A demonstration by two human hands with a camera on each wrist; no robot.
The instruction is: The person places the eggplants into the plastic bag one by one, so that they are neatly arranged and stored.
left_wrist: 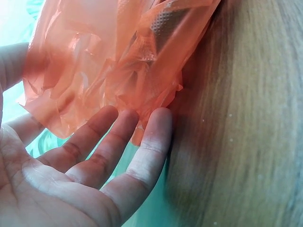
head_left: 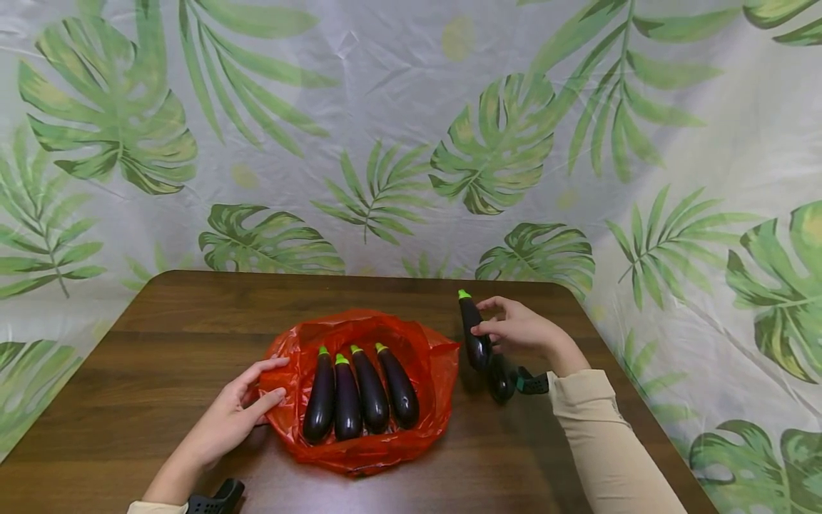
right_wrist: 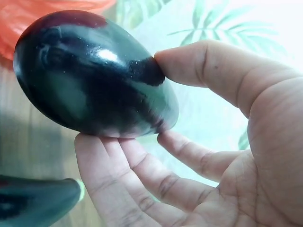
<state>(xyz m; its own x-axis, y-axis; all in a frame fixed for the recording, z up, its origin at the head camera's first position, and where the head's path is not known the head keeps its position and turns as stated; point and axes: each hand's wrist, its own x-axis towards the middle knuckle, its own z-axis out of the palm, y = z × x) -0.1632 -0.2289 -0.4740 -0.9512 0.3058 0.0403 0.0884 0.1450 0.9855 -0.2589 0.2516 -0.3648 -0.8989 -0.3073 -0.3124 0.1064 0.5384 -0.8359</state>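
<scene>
A red plastic bag (head_left: 359, 457) lies spread on the table with its mouth facing up. Inside it several dark purple eggplants (head_left: 349, 400) with green stem ends rest side by side. My left hand (head_left: 234, 403) holds the bag's left rim, some fingers outside the crumpled plastic (left_wrist: 94, 56), the thumb at its edge. Right of the bag, my right hand (head_left: 520, 328) grips an eggplant (head_left: 474, 335) between thumb and fingers, stem end pointing away; its glossy body (right_wrist: 90, 75) fills much of the right wrist view. Under that hand another eggplant (head_left: 501, 378) lies on the table.
The brown wooden table (head_left: 212, 307) reaches back to a hanging cloth (head_left: 398, 86) with a green leaf print. Black straps (head_left: 215, 497) are on both wrists.
</scene>
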